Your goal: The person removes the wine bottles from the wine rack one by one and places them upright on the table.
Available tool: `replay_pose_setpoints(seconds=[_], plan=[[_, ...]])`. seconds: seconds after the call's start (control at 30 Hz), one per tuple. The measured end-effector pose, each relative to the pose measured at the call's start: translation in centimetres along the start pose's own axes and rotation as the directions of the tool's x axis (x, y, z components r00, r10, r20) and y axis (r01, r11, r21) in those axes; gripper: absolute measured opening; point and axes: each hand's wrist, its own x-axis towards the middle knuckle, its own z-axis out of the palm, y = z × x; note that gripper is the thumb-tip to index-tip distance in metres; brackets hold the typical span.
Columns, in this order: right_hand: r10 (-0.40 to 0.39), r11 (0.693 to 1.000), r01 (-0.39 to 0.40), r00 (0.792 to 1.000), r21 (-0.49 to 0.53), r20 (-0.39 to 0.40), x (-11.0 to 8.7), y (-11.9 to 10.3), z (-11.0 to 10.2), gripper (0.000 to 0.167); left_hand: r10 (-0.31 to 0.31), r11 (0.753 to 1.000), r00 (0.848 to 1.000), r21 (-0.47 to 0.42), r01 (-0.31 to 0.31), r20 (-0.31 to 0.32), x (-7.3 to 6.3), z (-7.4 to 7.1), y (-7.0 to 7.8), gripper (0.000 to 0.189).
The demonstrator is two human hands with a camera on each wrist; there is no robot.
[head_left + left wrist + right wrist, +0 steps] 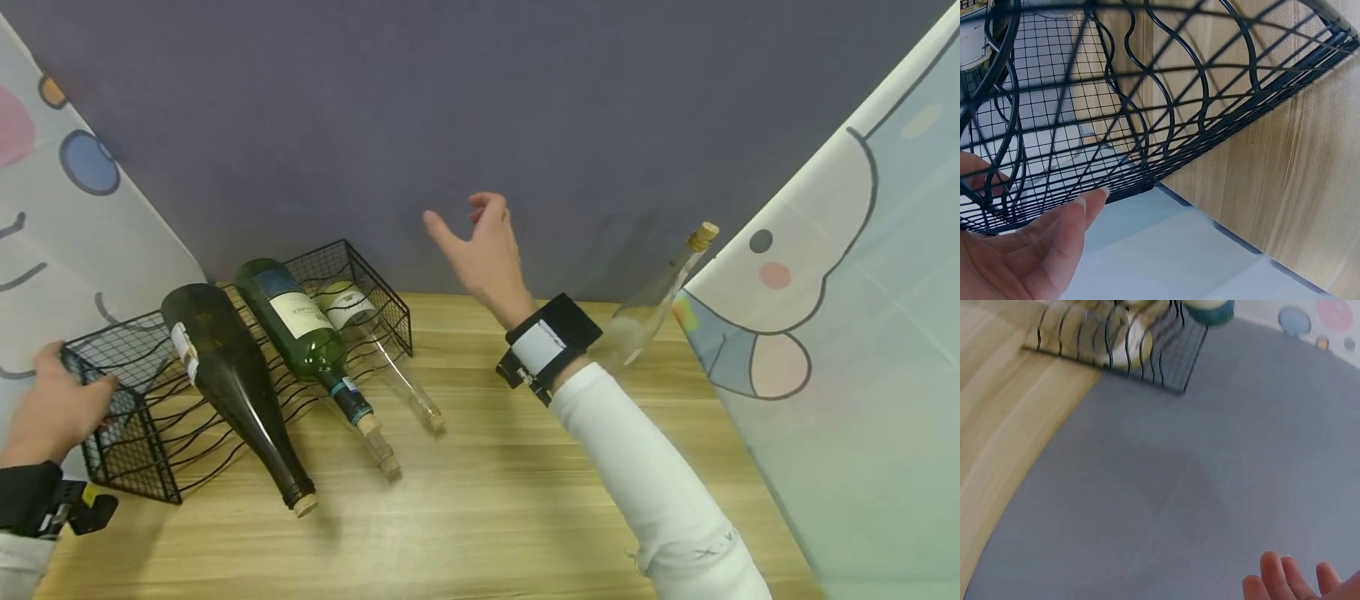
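A black wire wine rack (161,425) stands at the left with several corked bottles lying in it. My left hand (56,408) grips its left end panel; in the left wrist view, the left hand (1041,250) has the mesh between thumb and fingers. A dark bottle (232,379), a green bottle (300,325) with a cream label and a clear bottle (390,358) lie with necks toward me. Another clear neck (381,450) shows beneath the green one. My right hand (487,258) hangs in the air right of the rack, fingers spread, holding nothing.
A clear corked bottle (648,312) stands on the wooden table (510,508) at the right, partly behind my right wrist. A grey wall (600,108) closes the back. Cartoon-printed panels (795,308) flank both sides.
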Motion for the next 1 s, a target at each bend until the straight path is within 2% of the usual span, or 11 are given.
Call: replay_pose_setpoints(seconds=[0.27, 0.4, 0.47, 0.57, 0.63, 0.7, 0.8, 0.87, 1.0], plan=[[-0.027, 0.999, 0.023, 0.995, 0.043, 0.094, -2.7, -0.2, 4.0, 0.068, 0.006, 1.0, 1.0, 0.008, -0.006, 0.007, 0.2, -0.1, 0.1, 0.08], [-0.006, 0.999, 0.013, 0.981, -0.033, 0.193, -3.7, -0.2, 5.8, 0.076, 0.015, 1.0, 1.0, 0.005, -0.015, 0.013, -0.1, 0.2, 0.1, 0.08], [0.028, 0.995, 0.002, 0.957, -0.102, 0.289, -4.4, 0.0, 6.6, 0.086, 0.014, 1.0, 1.0, 0.005, -0.014, 0.008, 0.0, 0.3, -0.1, 0.08], [0.078, 0.978, 0.013, 0.901, -0.207, 0.427, -5.4, 0.2, 7.6, 0.099, 0.005, 1.0, 1.0, 0.007, -0.005, -0.001, 0.3, 0.4, -0.3, 0.08], [0.097, 0.97, 0.025, 0.873, -0.243, 0.478, -6.0, 0.4, 8.1, 0.102, 0.01, 1.0, 1.0, 0.012, -0.01, -0.005, 0.4, 0.4, -0.3, 0.081], [0.094, 0.966, 0.041, 0.866, -0.256, 0.492, -6.5, 0.5, 8.5, 0.101, 0.016, 1.0, 1.0, 0.008, -0.016, 0.0, 0.5, 0.4, -0.3, 0.081], [0.065, 0.965, 0.07, 0.871, -0.253, 0.487, -7.0, 0.5, 9.2, 0.097, 0.025, 1.0, 1.0, 0.002, -0.025, 0.01, 0.3, 0.4, -0.2, 0.081], [0.04, 0.963, 0.095, 0.875, -0.252, 0.483, -7.4, 0.6, 9.7, 0.094, 0.019, 1.0, 1.0, 0.002, -0.019, 0.011, 0.1, 0.4, 0.0, 0.08], [0.031, 0.952, 0.127, 0.866, -0.279, 0.5, -8.1, 0.7, 10.8, 0.092, -0.002, 1.0, 1.0, 0.005, 0.001, 0.015, -0.4, 0.3, 0.3, 0.08]])
